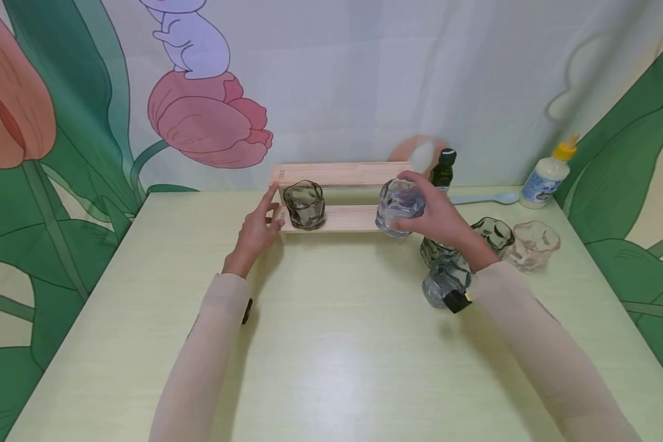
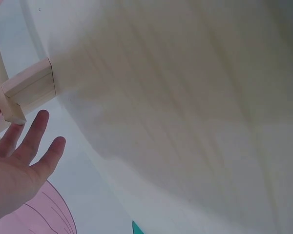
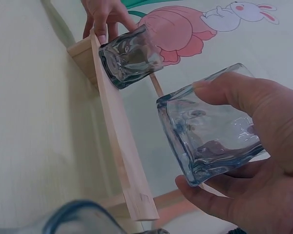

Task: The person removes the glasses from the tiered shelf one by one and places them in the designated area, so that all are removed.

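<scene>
One smoky grey faceted glass tumbler (image 1: 304, 204) already stands upright on the lower step of the light two-step wooden rack (image 1: 342, 174), at its left end, just in front of the fingertips of the left hand (image 1: 258, 229). That hand is open, fingers straight, resting against the rack's left end as if steadying it; it holds nothing. The right hand (image 1: 438, 218) grips a clear bluish faceted glass tumbler (image 1: 399, 205), fingers and thumb curled round its wall, and carries it tilted just above the right end of the lower step; it is not yet set down. Judged from this, one tumbler is racked, a second is about to be, and the rest remain to be moved. Below and to the right of the right hand, on the pale green tabletop (image 1: 320, 344), stands a cluster of further tumblers: a greenish glass tumbler (image 1: 496, 234), a pale pink glass tumbler (image 1: 533, 245) and at least two darker ones partly hidden by the wrist. All visible tumblers appear empty. Beyond the right hand stand a dark olive glass bottle with a black cap (image 1: 444, 169), contents not discernible, and a white squeeze bottle with a yellow nozzle (image 1: 547, 175), with a light blue plastic spoon (image 1: 483, 198) between them.
</scene>
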`<state>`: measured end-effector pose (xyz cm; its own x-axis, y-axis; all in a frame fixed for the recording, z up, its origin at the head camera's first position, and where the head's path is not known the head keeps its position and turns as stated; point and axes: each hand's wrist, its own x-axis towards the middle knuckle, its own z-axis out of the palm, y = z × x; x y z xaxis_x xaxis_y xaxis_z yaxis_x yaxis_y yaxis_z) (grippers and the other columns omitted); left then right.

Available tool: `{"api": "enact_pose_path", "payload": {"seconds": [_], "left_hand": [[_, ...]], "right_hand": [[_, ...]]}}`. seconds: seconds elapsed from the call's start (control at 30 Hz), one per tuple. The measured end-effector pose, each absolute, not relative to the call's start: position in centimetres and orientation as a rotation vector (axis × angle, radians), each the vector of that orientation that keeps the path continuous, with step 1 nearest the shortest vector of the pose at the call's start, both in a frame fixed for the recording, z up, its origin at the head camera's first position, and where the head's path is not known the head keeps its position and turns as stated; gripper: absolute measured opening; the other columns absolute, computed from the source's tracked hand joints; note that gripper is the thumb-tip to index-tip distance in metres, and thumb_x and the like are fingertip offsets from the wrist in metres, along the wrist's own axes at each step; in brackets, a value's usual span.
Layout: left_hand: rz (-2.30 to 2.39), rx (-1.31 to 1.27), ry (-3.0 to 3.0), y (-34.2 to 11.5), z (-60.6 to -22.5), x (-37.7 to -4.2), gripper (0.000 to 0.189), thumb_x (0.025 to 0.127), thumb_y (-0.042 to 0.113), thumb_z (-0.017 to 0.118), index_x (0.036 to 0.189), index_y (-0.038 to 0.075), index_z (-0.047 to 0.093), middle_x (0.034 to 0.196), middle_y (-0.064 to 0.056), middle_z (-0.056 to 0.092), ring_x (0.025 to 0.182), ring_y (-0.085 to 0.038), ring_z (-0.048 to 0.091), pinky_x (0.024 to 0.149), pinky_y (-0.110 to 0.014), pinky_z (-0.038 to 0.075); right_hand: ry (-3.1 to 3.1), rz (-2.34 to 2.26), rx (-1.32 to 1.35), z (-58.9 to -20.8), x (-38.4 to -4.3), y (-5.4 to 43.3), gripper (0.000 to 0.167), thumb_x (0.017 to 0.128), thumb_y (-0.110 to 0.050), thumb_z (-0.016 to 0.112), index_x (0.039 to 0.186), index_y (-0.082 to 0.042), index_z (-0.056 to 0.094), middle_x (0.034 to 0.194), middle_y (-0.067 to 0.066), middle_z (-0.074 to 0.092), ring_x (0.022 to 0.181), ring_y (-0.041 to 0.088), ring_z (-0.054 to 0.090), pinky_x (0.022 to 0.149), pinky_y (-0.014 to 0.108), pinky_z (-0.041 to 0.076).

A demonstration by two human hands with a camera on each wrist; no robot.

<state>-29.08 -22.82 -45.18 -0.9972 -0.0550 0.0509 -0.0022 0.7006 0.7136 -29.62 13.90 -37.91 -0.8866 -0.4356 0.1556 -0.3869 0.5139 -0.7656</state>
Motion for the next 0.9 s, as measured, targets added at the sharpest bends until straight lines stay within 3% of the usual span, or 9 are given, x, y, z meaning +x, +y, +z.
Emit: {"api": "enact_pose_path", "payload": {"seconds": [0.23, 0.63, 0.9], "left_hand": [[-1.176, 0.02, -2.826, -22.9, -45.2, -29.1, 0.085, 0.1, 0.01, 0.059, 0.158, 0.046, 0.009, 0.151, -0.013, 0.05, 0.124, -0.04, 0.06, 0.095, -0.056, 0.051], [-1.175, 0.04, -2.844, -22.7, -45.1, -29.1, 0.086, 0.1, 0.01, 0.058, 0.158, 0.049, 0.007, 0.153, -0.012, 0.048, 0.126, -0.04, 0.059, 0.098, -0.056, 0.05], [-1.178, 0.053, -2.842, -22.7, -45.2, -29.1, 0.086, 0.1, 0.01, 0.058, 0.158, 0.048, 0.008, 0.153, -0.012, 0.048, 0.126, -0.04, 0.059, 0.098, -0.056, 0.05]], "right_hand": [[2.718, -1.33, -0.703, -37.6, -28.3, 16.0, 0.083, 0.082, -0.015, 0.081, 0.151, -0.017, 0.035, 0.157, 0.018, 0.035, 0.133, 0.042, 0.045, 0.099, 0.065, 0.04], [2.794, -1.249, -0.512, -37.2, -25.8, 20.4, 0.093, 0.08, -0.018, 0.084, 0.155, -0.018, 0.03, 0.162, 0.018, 0.028, 0.145, 0.045, 0.03, 0.109, 0.07, 0.029], [2.835, -1.21, -0.436, -37.4, -24.4, 23.6, 0.096, 0.08, -0.023, 0.085, 0.156, -0.02, 0.027, 0.162, 0.018, 0.027, 0.141, 0.048, 0.033, 0.102, 0.071, 0.034]]}}
